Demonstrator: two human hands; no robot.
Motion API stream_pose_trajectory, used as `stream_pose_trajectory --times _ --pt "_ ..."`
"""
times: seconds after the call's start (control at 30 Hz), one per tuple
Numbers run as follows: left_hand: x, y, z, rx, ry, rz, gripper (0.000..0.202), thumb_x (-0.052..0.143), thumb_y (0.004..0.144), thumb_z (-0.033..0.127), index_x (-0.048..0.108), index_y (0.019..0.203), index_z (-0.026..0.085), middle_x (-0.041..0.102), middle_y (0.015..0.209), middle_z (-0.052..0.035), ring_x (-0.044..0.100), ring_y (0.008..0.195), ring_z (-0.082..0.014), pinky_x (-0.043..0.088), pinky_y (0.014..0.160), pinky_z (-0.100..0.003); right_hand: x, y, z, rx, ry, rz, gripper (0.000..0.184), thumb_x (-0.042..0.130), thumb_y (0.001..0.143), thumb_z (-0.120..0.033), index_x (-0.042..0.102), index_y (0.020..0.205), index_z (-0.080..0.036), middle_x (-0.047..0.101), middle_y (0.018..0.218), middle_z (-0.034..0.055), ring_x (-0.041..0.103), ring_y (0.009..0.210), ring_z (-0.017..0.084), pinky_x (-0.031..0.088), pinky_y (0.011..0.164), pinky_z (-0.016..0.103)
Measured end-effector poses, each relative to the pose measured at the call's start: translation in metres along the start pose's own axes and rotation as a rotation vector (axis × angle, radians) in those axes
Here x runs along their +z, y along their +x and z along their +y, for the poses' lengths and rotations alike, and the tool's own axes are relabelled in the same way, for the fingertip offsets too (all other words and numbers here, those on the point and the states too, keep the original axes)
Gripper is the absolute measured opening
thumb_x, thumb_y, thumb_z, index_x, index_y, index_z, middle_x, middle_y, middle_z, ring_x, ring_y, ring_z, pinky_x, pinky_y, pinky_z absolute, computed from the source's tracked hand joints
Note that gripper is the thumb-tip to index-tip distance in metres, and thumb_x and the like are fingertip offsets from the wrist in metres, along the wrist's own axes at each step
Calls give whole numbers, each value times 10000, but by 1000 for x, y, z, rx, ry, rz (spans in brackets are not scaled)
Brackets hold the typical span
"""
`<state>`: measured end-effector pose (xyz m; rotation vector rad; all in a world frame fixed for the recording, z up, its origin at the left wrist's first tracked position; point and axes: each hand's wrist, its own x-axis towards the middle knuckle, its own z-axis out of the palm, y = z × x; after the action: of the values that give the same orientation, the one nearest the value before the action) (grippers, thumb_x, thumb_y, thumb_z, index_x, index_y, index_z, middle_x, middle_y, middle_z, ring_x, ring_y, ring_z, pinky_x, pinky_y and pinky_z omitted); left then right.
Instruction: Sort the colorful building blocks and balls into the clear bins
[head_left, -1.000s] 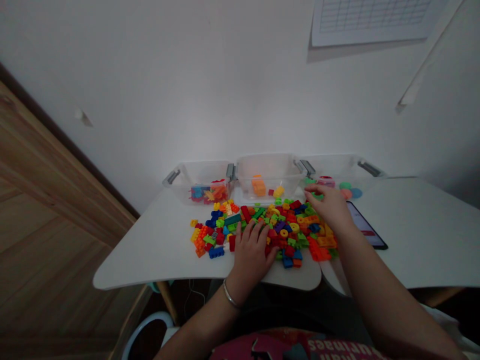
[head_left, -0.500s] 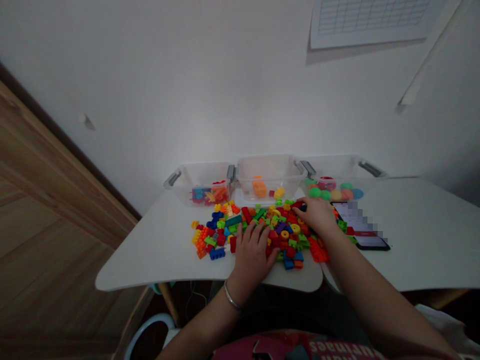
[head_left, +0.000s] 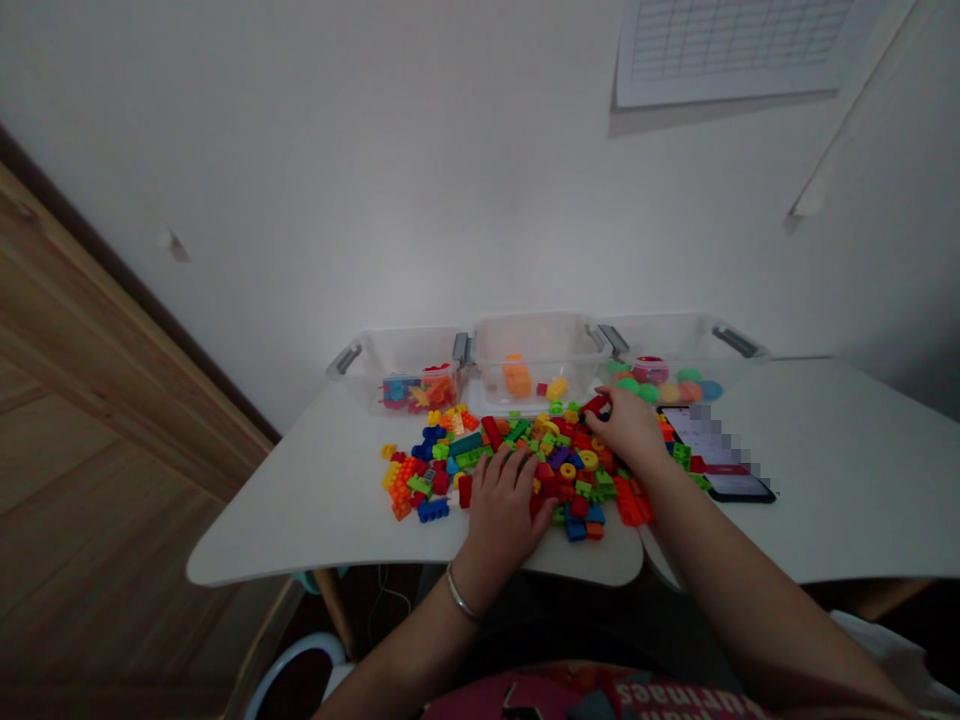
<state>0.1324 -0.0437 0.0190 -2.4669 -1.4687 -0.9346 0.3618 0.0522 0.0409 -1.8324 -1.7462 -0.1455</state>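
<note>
Back from the right tub, the right hand now pinches a red block at the far edge of the block pile. The left tub and middle tub stand behind the pile. The left hand lies flat on its near side, fingers spread. A phone lies just right.

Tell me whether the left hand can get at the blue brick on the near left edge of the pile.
Probably yes: the blue brick lies uncovered at the edge of the pile, just left of the left hand, with nothing stacked on it.
</note>
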Motion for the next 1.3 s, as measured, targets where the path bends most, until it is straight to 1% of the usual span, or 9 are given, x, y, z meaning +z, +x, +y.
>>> stream_pose_trajectory --times 0.17,0.33,0.47,0.6,0.7,0.87,1.0,1.17,1.3 --pt "0 1 0 3 -1 -2 451 657 837 366 601 1248 186 627 1304 -94 510 1255 -312 350 1107 -554 -13 1 -1 -54 241 305 470 562 754 -342 569 1178 -138 618 1050 141 590 937 266 490 876 433" --pt "0 1 0 0 -5 -12 454 660 835 362 600 1250 189 624 1309 -95 510 1255 -313 349 1108 -552 -26 2 -5 -48 388 494 442 559 742 -309 541 1164 -180 572 996 90 565 835 221 504 845 438" --pt "1 1 0 -4 -2 -8 450 662 835 367 605 1244 188 632 1297 -94 514 1252 -315 350 1108 -554 -33 9 -16 -42 510 582 490 530 785 -321 500 1261 -208 561 1041 75 571 814 192 510 841 446" --pt "2 0 -1 3 3 -1 455 658 839 369 598 1253 189 625 1310 -97 517 1251 -319 354 1103 -563 -34 25 -27 -12 672 583 637 488 829 -338 326 1438 -246 543 1214 102 591 862 171 527 751 354" --pt "2 0 -1 7 0 -5 461 659 841 371 595 1256 182 625 1310 -95 517 1250 -319 356 1102 -562 -32 41 -28 4 682 575 673 487 834 -345 281 1469 -256 544 1253 103 598 902 172 521 741 330" --pt "1 1 0 2 -1 -7 449 659 837 362 601 1246 188 631 1300 -102 526 1241 -317 358 1099 -570 -20 64 -25 -21 649 446 596 523 816 -362 401 1377 -201 599 1187 110 603 907 184 510 796 362" --pt "0 1 0 1 -3 -10 451 660 838 359 597 1250 186 629 1306 -99 523 1246 -321 357 1100 -574 -12 70 -29 -34 533 351 529 564 786 -369 497 1264 -153 644 1107 124 607 899 212 484 882 420" --pt "1 1 0 -3 -12 -5 453 659 840 372 600 1246 181 630 1305 -99 522 1244 -325 357 1099 -574 -7 69 -29 -96 381 296 531 561 782 -340 528 1256 -103 654 1098 150 604 918 249 463 921 450" --pt "1 0 0 -3 -21 -10 455 656 843 371 598 1250 176 629 1307 -98 521 1243 -329 357 1097 -578 -4 67 -25 -146 339 300 480 532 812 -332 543 1246 -125 657 1094 145 595 926 261 461 918 457"
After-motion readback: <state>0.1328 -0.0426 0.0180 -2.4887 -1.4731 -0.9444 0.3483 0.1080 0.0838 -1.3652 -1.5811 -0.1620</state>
